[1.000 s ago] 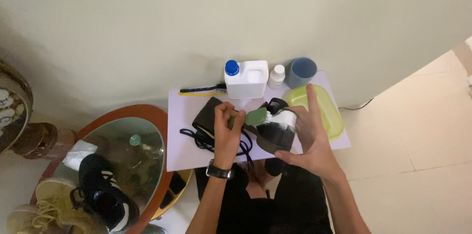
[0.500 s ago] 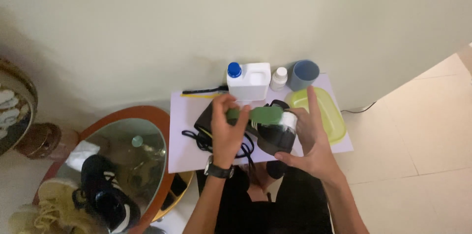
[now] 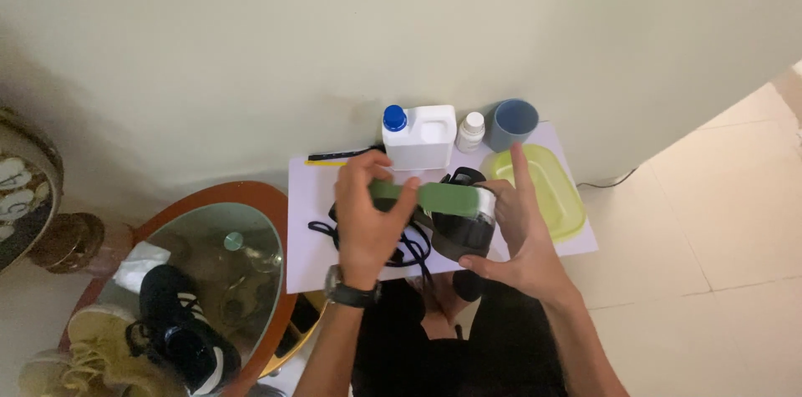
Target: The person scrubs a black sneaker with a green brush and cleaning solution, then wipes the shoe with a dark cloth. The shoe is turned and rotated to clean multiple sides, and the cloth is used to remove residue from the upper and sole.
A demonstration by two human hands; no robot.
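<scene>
My left hand point(image 3: 368, 222) grips a long green insole point(image 3: 430, 197) and holds it level over a black shoe point(image 3: 464, 230). My right hand point(image 3: 514, 238) clasps that shoe from the right side, fingers up along its heel. Black laces point(image 3: 322, 230) trail from the shoe across the white sheet point(image 3: 305, 263) lying on the floor. A black watch sits on my left wrist. My legs in dark trousers are below the hands.
Along the wall stand a white jug with a blue cap point(image 3: 420, 136), a small white bottle point(image 3: 472, 131) and a blue cup point(image 3: 511, 123). A yellow-green tub point(image 3: 555, 197) lies right of the shoe. A round glass table point(image 3: 209, 272), a black sneaker point(image 3: 180, 326) and pale shoes point(image 3: 92, 355) are at left.
My left hand has drawn the green insole up and out of the shoe, and it now lies level above it. My right hand still holds the shoe.
</scene>
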